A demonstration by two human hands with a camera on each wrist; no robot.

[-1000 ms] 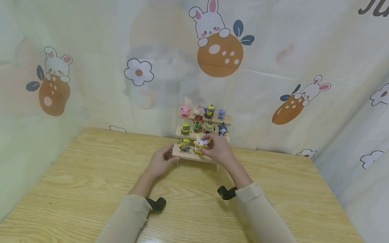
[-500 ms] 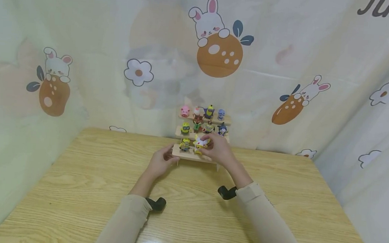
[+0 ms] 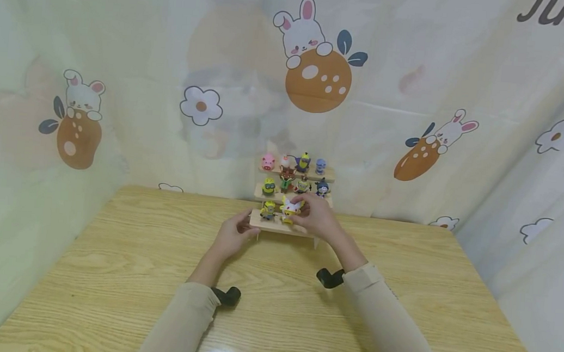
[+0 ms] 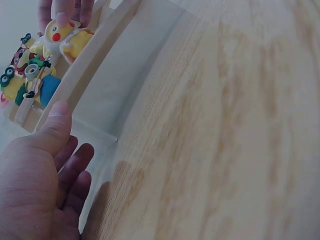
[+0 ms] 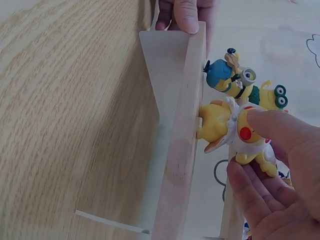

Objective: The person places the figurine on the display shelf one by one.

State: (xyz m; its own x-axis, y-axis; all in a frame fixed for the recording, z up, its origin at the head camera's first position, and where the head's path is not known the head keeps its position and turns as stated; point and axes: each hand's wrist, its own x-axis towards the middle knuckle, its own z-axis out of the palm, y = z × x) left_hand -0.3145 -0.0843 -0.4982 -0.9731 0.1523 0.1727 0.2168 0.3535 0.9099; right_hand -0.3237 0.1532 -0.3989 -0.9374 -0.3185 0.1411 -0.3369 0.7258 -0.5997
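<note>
A small tiered wooden display shelf [image 3: 278,226] stands at the table's back edge. My left hand [image 3: 232,235] grips the left end of its lowest board, with the thumb on the board's edge. On that board is a yellow toy figurine [image 5: 215,121] with red cheeks and a white hood. My right hand [image 3: 319,218] pinches this figurine between thumb and fingers, and its base meets the board. To its left on the same board stands a minion figurine [image 3: 268,211] in blue, with a tiny guitar.
Several figurines fill the upper tiers, among them a pink pig [image 3: 268,161], a fox [image 3: 287,179] and a dark-hooded figure [image 3: 322,187]. A printed curtain [image 3: 235,140] hangs close behind the shelf. The wooden table [image 3: 273,306] stretches out in front.
</note>
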